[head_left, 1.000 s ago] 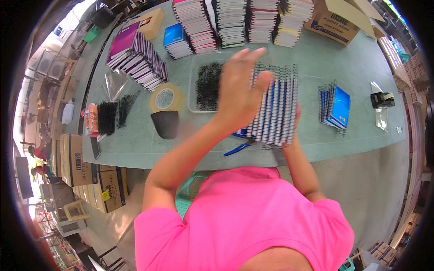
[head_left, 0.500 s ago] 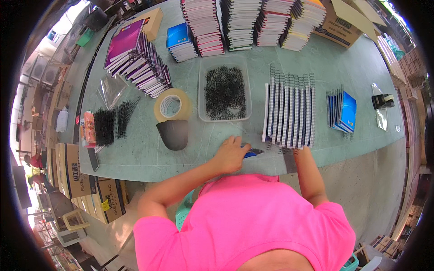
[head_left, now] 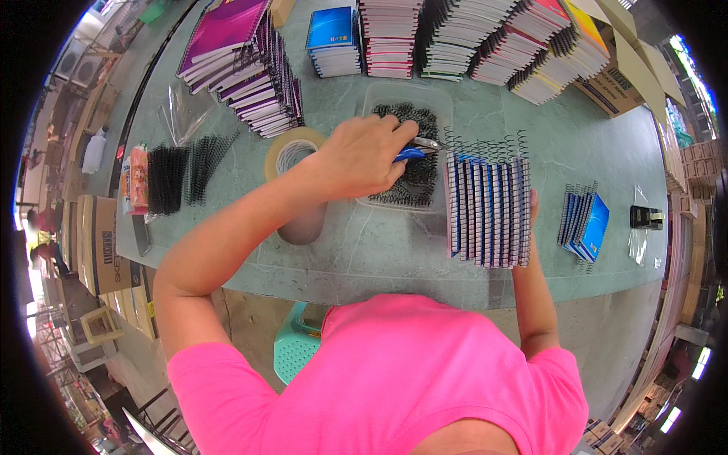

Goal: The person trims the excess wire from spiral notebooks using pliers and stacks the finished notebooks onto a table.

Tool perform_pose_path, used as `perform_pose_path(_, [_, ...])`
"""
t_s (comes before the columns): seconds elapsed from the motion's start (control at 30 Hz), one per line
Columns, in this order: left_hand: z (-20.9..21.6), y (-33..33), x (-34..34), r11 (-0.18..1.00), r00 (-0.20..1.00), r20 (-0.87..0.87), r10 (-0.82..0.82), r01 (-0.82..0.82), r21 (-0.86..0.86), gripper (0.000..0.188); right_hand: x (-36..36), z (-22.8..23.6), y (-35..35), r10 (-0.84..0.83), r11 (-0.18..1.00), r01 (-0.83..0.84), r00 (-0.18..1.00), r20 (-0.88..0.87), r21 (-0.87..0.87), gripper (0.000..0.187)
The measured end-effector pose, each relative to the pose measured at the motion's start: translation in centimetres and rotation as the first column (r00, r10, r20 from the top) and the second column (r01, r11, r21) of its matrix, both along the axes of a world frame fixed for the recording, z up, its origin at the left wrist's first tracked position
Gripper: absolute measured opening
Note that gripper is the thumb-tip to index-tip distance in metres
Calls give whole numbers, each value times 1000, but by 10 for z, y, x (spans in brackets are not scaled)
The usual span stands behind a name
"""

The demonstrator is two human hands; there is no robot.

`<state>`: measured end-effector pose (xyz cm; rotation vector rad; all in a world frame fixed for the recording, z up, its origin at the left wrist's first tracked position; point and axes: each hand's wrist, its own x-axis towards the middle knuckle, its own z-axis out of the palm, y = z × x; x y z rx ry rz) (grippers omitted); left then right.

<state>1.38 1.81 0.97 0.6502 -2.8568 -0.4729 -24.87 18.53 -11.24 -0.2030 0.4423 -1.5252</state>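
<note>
My left hand [head_left: 360, 157] is closed around blue-handled pliers [head_left: 410, 154]. Their metal jaws point right, close to the loose coil ends at the far end of a row of spiral notebooks [head_left: 489, 212]. Whether the jaws touch a coil, I cannot tell. The notebooks stand packed side by side, with their coiled spines up and wire sticking out past the far edge. Along the row's right side, my right hand [head_left: 534, 206] grips it, most of its fingers hidden by the notebooks. Under my left hand sits a clear plastic tub [head_left: 369, 95] of black coil pieces [head_left: 413, 182].
Left of the tub are a tape roll [head_left: 282, 144], a dark rounded object [head_left: 303, 224] and black coils [head_left: 167, 178]. Purple notebooks [head_left: 227, 34] and other tall stacks line the far side. Small blue notebooks [head_left: 588, 227] and a tape dispenser [head_left: 646, 218] lie right.
My left hand has lifted the pliers from the table's near edge to the row's far end. My right hand has moved from the row's near end to its right side. The view has shifted.
</note>
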Motion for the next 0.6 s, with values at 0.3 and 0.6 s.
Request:
perform_pose_path(0.3, [-5, -8, 3, 954, 998, 56, -28, 43, -296, 41, 2, 2, -5, 52, 996, -50, 998, -28, 71, 63])
perform_pose_path(0.6, [-2, -6, 7, 932, 995, 95, -32, 64, -358, 39, 1, -2, -9, 86, 992, -82, 995, -46, 94, 65])
